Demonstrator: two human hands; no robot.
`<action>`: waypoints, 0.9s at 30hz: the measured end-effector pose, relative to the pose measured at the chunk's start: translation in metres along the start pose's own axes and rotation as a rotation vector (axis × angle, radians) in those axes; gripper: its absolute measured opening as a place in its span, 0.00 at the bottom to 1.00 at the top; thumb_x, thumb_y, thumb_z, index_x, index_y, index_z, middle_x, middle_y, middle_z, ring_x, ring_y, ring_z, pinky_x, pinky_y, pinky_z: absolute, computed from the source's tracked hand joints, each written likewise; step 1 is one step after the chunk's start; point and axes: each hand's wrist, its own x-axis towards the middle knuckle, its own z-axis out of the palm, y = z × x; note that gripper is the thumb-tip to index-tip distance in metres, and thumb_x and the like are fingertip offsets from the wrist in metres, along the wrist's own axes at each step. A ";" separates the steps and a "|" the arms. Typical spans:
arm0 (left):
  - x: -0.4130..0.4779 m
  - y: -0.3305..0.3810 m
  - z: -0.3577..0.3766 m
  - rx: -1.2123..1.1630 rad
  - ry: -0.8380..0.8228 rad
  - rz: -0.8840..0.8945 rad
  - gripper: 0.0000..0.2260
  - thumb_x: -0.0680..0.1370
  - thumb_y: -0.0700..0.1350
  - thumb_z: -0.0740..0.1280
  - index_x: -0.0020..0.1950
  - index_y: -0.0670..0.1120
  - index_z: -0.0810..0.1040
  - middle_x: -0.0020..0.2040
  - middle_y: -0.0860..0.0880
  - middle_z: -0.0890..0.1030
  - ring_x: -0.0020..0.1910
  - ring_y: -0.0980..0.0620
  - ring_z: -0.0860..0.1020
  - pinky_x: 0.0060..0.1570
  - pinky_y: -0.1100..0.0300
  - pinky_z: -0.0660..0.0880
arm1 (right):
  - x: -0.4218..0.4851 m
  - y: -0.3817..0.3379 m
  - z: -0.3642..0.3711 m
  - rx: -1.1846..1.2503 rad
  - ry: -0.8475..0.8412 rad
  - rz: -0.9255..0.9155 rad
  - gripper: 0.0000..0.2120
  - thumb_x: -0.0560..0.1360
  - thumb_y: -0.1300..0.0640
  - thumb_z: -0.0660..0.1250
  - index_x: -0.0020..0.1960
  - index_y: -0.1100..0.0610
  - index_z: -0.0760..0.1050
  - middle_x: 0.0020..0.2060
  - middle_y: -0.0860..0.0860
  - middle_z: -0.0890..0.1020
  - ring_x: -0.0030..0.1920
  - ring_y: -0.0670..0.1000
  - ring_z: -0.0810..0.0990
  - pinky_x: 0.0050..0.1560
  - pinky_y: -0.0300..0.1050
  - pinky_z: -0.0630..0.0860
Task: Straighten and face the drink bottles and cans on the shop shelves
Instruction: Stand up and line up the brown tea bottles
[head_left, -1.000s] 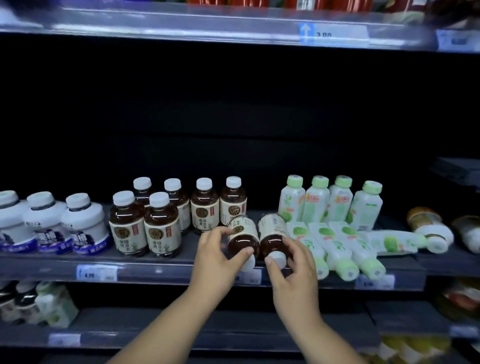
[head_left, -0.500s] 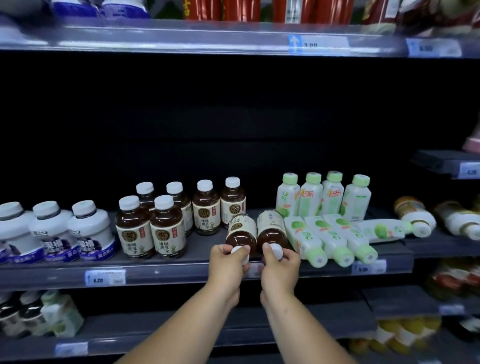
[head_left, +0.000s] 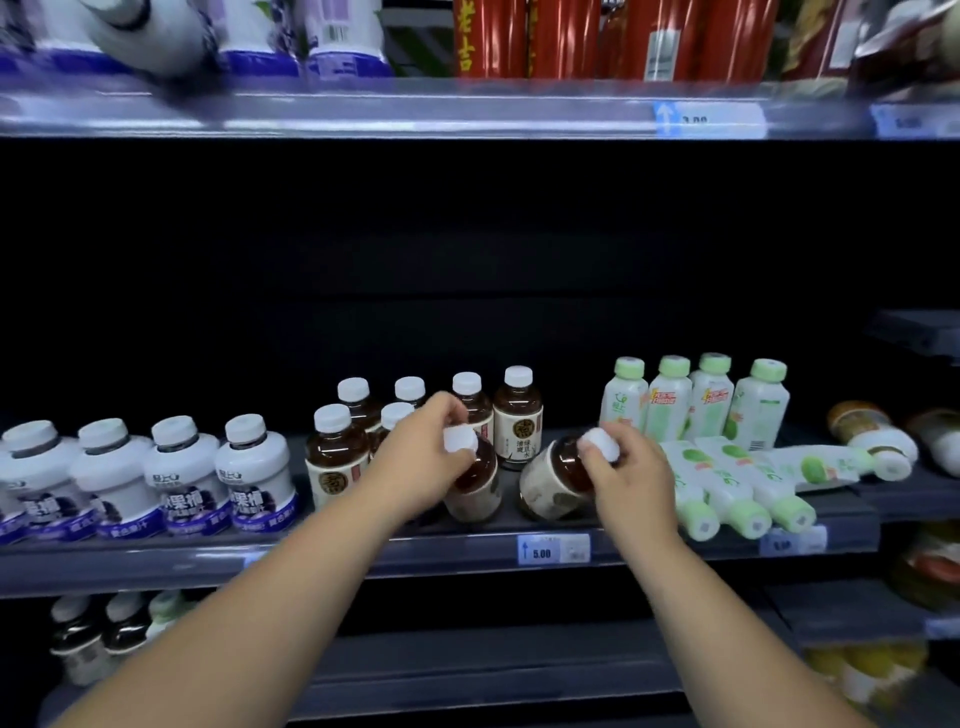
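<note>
On the grey middle shelf (head_left: 156, 564), near its front edge, the left hand (head_left: 421, 462) pinches the left tea bottle (head_left: 475, 491) by its cap, the right hand (head_left: 631, 480) the tilted right tea bottle (head_left: 550, 486). A slipping cap could drop either against the standing tea bottles (head_left: 332, 457)

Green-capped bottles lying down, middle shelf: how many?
4. Three bottles lie side by side at the shelf front, caps outward; a fourth bottle lies crosswise behind them. Others could be hidden.

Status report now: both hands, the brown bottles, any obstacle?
Left hand grips left brown bottle at cap, near upright. Right hand grips right brown bottle at cap, tilted. Green-capped bottles lie flat close on right.
</note>
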 end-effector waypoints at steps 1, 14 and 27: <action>0.007 0.001 -0.006 0.069 -0.050 0.032 0.11 0.77 0.46 0.69 0.56 0.56 0.71 0.50 0.58 0.78 0.44 0.55 0.78 0.42 0.57 0.77 | 0.011 -0.010 0.000 -0.052 -0.072 -0.038 0.13 0.76 0.49 0.70 0.60 0.49 0.78 0.54 0.46 0.77 0.54 0.47 0.75 0.53 0.44 0.70; 0.070 -0.007 -0.011 0.303 -0.171 0.138 0.14 0.74 0.53 0.73 0.56 0.53 0.76 0.51 0.53 0.79 0.51 0.52 0.76 0.52 0.55 0.75 | 0.079 -0.011 0.026 -0.111 -0.584 -0.028 0.17 0.79 0.49 0.68 0.65 0.37 0.73 0.59 0.40 0.80 0.59 0.44 0.78 0.63 0.49 0.75; 0.091 -0.018 -0.030 0.320 -0.422 0.152 0.15 0.76 0.48 0.73 0.61 0.61 0.77 0.57 0.60 0.79 0.56 0.58 0.77 0.61 0.54 0.75 | 0.092 -0.007 0.035 0.017 -0.799 -0.084 0.14 0.75 0.47 0.70 0.58 0.34 0.75 0.54 0.42 0.83 0.57 0.45 0.82 0.60 0.52 0.79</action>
